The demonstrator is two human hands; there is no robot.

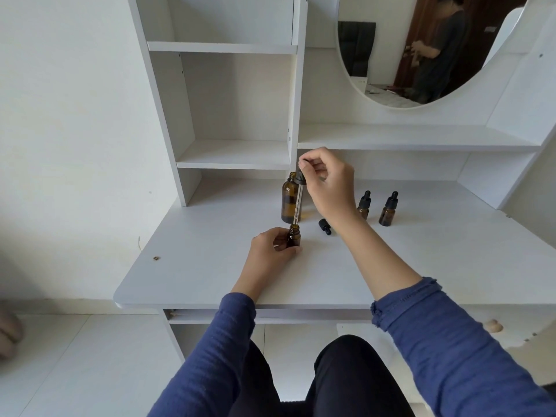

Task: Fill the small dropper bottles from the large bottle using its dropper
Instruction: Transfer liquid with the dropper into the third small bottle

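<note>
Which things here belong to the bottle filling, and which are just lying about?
In use: large amber glass bottle, its glass dropper, open small amber bottle, loose black dropper cap, two capped small amber bottles.
Lying about: round mirror, small brown speck near the desk's edge.

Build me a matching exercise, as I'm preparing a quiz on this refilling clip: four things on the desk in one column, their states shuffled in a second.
Things
1. large bottle
2. dropper
3. open small bottle
4. loose small cap

States
A. lies on its side on the desk
B. gripped by the left hand
C. stands uncapped, in neither hand
D. pinched at its bulb by the right hand, tip just above a bottle mouth

Pairs: 1-C, 2-D, 3-B, 4-A
</note>
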